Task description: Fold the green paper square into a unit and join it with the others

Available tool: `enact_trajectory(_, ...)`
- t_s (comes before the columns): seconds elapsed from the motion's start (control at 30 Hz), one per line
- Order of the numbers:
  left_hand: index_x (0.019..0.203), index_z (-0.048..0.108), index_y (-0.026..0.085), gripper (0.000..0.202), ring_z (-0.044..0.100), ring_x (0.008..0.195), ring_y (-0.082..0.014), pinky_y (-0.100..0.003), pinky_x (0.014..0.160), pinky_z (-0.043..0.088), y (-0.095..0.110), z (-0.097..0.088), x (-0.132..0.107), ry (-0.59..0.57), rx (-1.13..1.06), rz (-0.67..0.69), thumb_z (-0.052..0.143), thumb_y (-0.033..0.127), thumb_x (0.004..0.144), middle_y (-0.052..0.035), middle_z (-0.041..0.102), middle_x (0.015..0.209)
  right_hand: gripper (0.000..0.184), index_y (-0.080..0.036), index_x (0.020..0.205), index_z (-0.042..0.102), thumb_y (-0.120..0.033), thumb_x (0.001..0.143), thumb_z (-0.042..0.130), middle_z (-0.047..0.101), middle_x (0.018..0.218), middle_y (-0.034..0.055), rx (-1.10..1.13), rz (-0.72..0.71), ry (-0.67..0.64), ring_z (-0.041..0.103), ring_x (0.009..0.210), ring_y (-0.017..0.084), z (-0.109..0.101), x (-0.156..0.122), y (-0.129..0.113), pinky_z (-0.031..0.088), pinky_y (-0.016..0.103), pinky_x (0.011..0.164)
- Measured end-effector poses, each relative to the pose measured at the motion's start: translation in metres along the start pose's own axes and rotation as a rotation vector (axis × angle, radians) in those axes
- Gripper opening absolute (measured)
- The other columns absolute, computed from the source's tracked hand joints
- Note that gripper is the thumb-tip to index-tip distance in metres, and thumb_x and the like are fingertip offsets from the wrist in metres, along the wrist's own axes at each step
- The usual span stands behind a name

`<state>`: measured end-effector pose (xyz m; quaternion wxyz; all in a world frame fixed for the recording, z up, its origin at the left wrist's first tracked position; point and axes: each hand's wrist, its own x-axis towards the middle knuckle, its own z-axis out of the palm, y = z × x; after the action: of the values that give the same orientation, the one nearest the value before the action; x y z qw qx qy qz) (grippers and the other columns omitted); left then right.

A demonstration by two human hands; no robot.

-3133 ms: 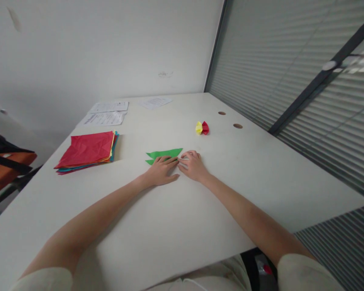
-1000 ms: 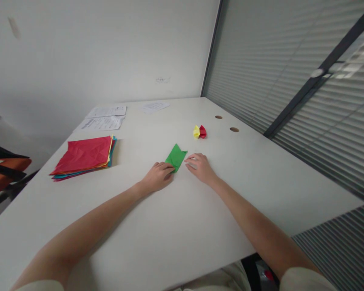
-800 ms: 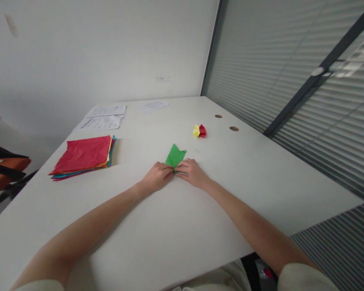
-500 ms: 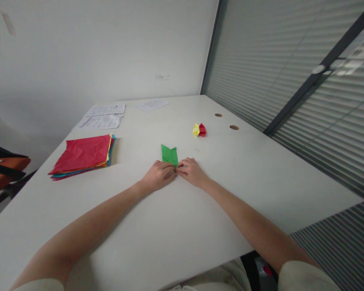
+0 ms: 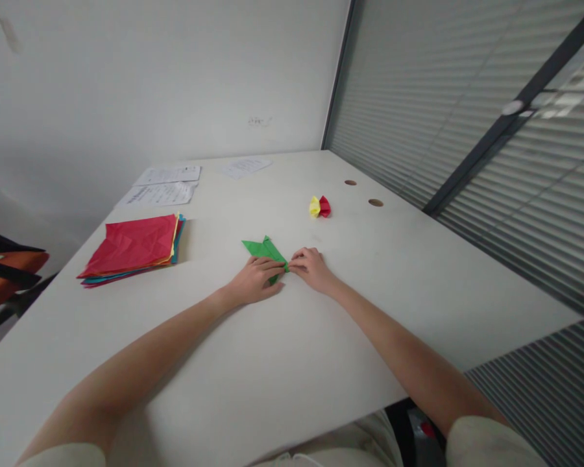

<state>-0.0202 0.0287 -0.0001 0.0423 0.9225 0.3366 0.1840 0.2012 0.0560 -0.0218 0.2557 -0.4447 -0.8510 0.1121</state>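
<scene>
A folded piece of green paper (image 5: 267,249) lies on the white table in front of me, with pointed corners at its far side. My left hand (image 5: 257,279) rests over its near part, fingers pressed down on it and covering some of it. At the paper's right end, my right hand (image 5: 313,270) pinches the edge between thumb and fingers. The fingertips of both hands are close together there, and the fold between them is mostly hidden.
To the left lies a stack of coloured paper sheets (image 5: 136,243), red on top. Beyond my hands sits a small yellow and red folded paper piece (image 5: 320,207). Printed sheets (image 5: 163,193) lie at the back left. Two round holes (image 5: 376,202) pierce the table near the blinds.
The green paper has turned counterclockwise, its far corner now pointing left. My right hand has shifted slightly right, and my left thumb has moved out from the other fingers.
</scene>
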Motion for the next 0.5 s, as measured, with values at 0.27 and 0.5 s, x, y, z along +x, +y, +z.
enact_trajectory(0.27, 0.114, 0.065, 0.018, 0.034, 0.057, 0.111, -0.0260, -0.043, 0.096, 0.043, -0.0035, 0.0040, -0.0002, 0.052, 0.003, 0.053, 0.053, 0.036, 0.087, -0.0132, 0.061, 0.125, 0.014, -0.024, 0.087, 0.070, -0.036, 0.086, 0.063, 0.063, 0.101, 0.0056, 0.011, 0.166, 0.026, 0.049, 0.100, 0.024, 0.0032, 0.0029, -0.0077, 0.035, 0.040, 0.087)
enact_trajectory(0.5, 0.109, 0.068, 0.018, 0.032, 0.059, 0.105, -0.0262, -0.043, 0.091, 0.046, -0.0055, 0.0054, 0.0000, 0.055, 0.024, 0.065, 0.055, 0.035, 0.086, -0.0126, 0.064, 0.120, 0.013, -0.023, 0.082, 0.071, -0.036, 0.082, 0.067, 0.062, 0.106, 0.0063, 0.003, 0.283, 0.044, 0.049, 0.102, 0.025, 0.0058, 0.0067, -0.0115, 0.034, 0.042, 0.089)
